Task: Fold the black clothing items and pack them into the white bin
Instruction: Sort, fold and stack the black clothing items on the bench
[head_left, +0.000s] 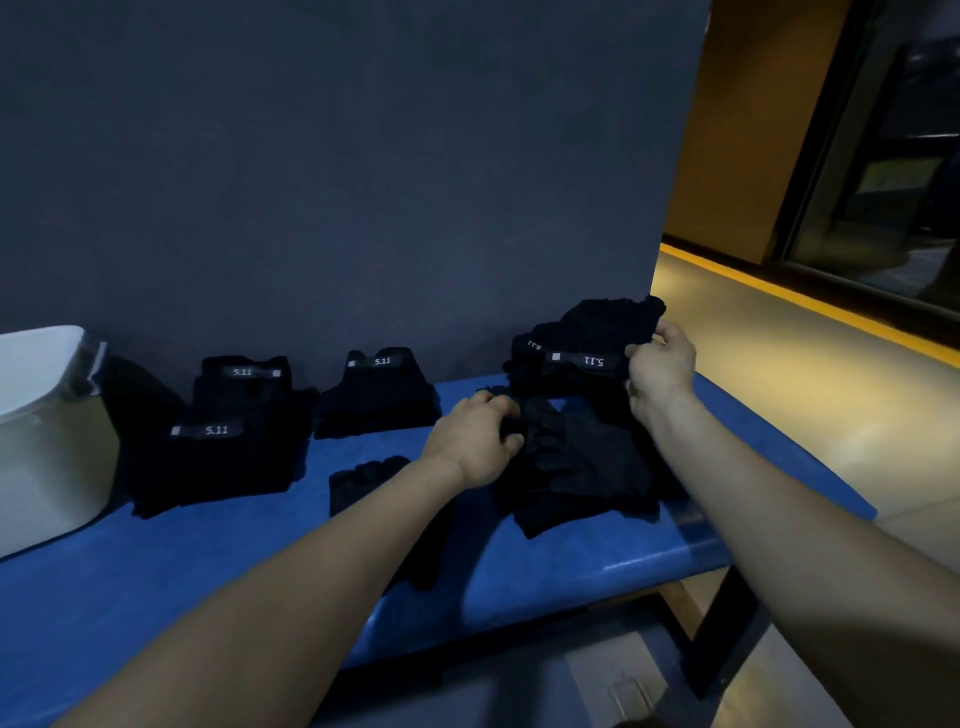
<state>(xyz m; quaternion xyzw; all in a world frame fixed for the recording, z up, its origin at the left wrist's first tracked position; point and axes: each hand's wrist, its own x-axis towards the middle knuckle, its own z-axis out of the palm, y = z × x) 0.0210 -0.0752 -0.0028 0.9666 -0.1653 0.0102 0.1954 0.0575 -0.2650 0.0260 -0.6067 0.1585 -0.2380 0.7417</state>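
Observation:
A heap of black clothing lies at the right end of the blue table. My left hand grips the heap's left edge. My right hand pinches a raised black item with a "5.11" label, held above the heap. Two folded black stacks with "5.11" labels sit further left, a large stack and a smaller stack. A small black piece lies in front of them. The white bin stands at the far left.
A dark grey wall rises right behind the table. The table's right end and black frame leg border an open floor with a yellow stripe.

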